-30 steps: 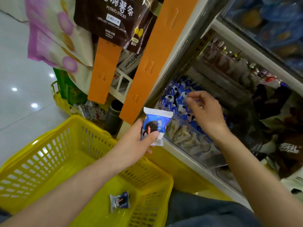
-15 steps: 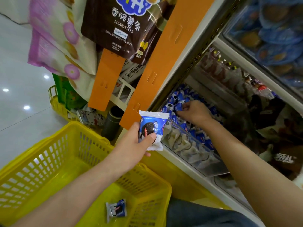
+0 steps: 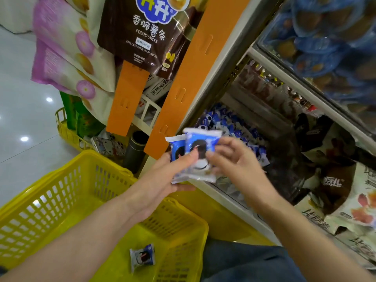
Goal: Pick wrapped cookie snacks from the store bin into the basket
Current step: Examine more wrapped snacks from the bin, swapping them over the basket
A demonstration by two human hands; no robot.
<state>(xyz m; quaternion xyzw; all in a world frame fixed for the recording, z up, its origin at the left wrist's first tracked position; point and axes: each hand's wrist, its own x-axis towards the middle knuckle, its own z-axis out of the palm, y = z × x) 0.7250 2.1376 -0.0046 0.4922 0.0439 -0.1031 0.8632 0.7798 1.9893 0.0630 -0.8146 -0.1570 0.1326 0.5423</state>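
— Two cookie packets [image 3: 200, 151] overlap at frame centre, above the basket [image 3: 61, 190] rim; your left hand [image 3: 162, 180] has fingers clamped on them, your right hand [image 3: 234, 161] fingers pinch the front one.
— Risk?
— Slick wrappers: loosen early and one could slide past the basket.

Two forearms [image 3: 85, 239] show in the head view, both uncovered along their whole visible length, smooth and slender, narrowing towards the wrists. The left hand [image 3: 160, 180] and the right hand [image 3: 234, 159] are uncovered as well. The right one is smeared by motion blur, so its fingertips and nails cannot be made out. Low in the view, between the two arms, lies a stretch of dusty blue-grey trouser fabric [image 3: 244, 263], matte, with soft folds, looking like denim or heavy cotton. At the bottom left corner a small dark grey-blue sliver [image 3: 1, 270] beside the left arm may be a sleeve edge; too little shows to tell.
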